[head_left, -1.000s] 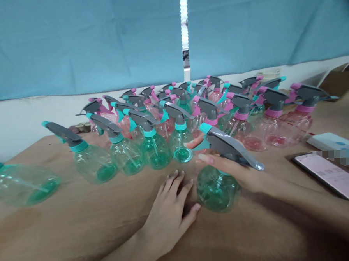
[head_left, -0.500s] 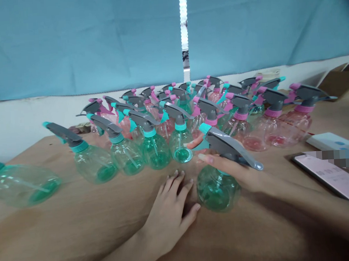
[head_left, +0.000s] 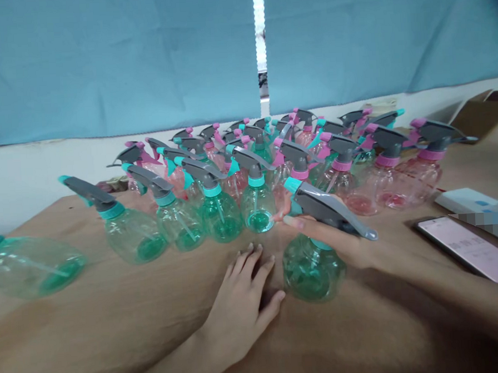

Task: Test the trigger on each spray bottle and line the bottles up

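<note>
My right hand (head_left: pixel 339 234) is wrapped around the neck of a clear green spray bottle (head_left: pixel 314 269) with a grey head and turquoise nozzle. Its fingers lie at the turquoise trigger, which they partly cover. The bottle is upright on the wooden table (head_left: pixel 156 319), its nozzle facing left and away from me. To the left of it, my left hand (head_left: pixel 244 301) rests palm down on the tabletop with fingers stretched out, holding nothing. The closest bottle beyond those fingertips is another green spray bottle (head_left: pixel 258 205).
Several green spray bottles (head_left: pixel 221 213) and pink spray bottles (head_left: pixel 362 194) crowd the back. One green bottle (head_left: pixel 31 264) stands apart at far left. A phone (head_left: pixel 469 247) and a white box (head_left: pixel 464 200) lie right. Behind hangs a blue curtain (head_left: pixel 121 59).
The right hand's fingers have drawn in toward the bottle's neck at the trigger. The bottle has barely shifted, and the left hand stays where it was.
</note>
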Demonstrator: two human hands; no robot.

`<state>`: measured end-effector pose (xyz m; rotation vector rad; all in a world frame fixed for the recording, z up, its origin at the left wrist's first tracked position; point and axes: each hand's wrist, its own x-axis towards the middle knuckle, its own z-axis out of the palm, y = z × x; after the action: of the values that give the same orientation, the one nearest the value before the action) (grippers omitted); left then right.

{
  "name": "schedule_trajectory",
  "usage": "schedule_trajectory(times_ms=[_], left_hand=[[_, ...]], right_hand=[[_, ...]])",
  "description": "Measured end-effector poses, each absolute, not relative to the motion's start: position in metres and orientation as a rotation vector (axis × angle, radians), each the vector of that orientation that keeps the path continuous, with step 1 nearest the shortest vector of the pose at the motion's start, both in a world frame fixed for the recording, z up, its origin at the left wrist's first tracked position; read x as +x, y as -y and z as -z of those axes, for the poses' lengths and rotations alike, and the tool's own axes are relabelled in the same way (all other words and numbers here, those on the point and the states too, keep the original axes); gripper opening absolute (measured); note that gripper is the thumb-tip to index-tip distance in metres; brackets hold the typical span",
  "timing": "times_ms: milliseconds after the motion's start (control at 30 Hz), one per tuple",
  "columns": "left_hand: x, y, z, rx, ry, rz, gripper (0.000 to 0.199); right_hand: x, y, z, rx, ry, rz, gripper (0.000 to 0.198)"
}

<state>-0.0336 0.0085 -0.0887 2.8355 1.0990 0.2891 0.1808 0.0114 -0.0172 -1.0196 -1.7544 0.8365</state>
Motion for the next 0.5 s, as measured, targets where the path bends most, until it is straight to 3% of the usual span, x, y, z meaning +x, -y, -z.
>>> schedule_trajectory(times_ms=[500], left_hand=[[-0.032, -0.009, 0.088, 2.835, -1.097, -0.275, 0.047]], right_hand=[[0.181, -0.009, 0.012, -1.111, 1.722, -0.834, 0.020]])
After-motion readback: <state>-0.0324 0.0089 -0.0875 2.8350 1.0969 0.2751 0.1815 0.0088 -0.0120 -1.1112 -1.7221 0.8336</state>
